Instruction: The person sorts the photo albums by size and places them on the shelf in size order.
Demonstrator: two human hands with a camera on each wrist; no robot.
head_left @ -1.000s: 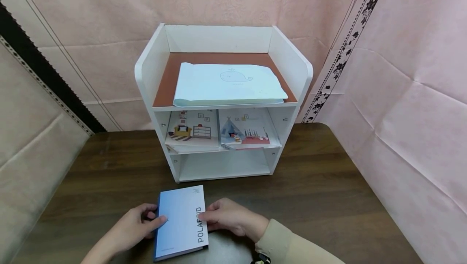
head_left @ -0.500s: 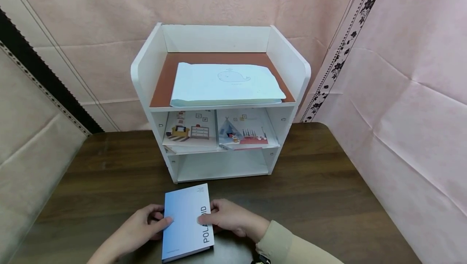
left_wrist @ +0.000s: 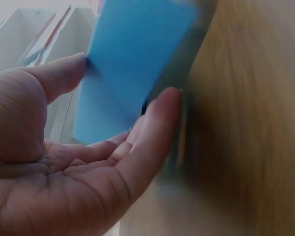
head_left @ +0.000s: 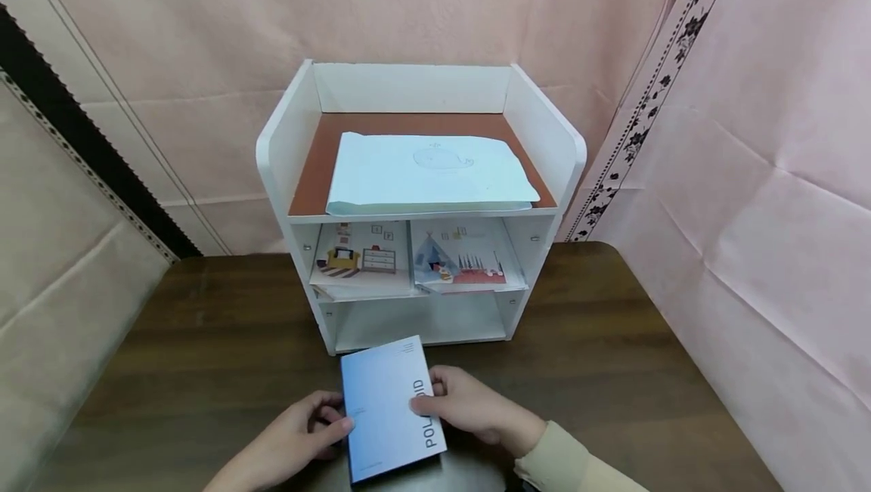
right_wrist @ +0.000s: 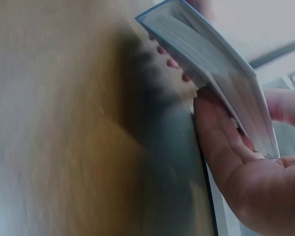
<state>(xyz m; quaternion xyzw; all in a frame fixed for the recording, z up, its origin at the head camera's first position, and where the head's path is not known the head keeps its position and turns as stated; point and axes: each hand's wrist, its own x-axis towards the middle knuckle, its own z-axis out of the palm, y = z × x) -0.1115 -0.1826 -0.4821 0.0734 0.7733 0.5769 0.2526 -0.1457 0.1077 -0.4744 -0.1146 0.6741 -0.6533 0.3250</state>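
A light-blue photo album (head_left: pixel 384 409) with POLAROID lettering down its right side is held tilted above the table, in front of the shelf. My left hand (head_left: pixel 296 439) holds its left edge, the thumb on the cover and the fingers behind. On the right edge, my right hand (head_left: pixel 479 409) grips it with the thumb over the lettering. In the left wrist view, the left thumb (left_wrist: pixel 66 76) touches the blue cover. The right wrist view shows the page block (right_wrist: pixel 206 54) between the covers, with the right fingers (right_wrist: pixel 216 137) underneath.
A white shelf unit (head_left: pixel 279 159) stands behind on the brown wooden table (head_left: pixel 204 348). Its top bears a pale whale-drawing sheet or pad (head_left: pixel 429 174). Two illustrated books or stacks (head_left: pixel 361 261) lie on the middle shelf. Pink cloth (head_left: pixel 422 8) hangs around the table.
Both hands have moved right with the album. Its upper part now overlaps the bottom front of the shelf unit in the head view. The head view has also shifted slightly.
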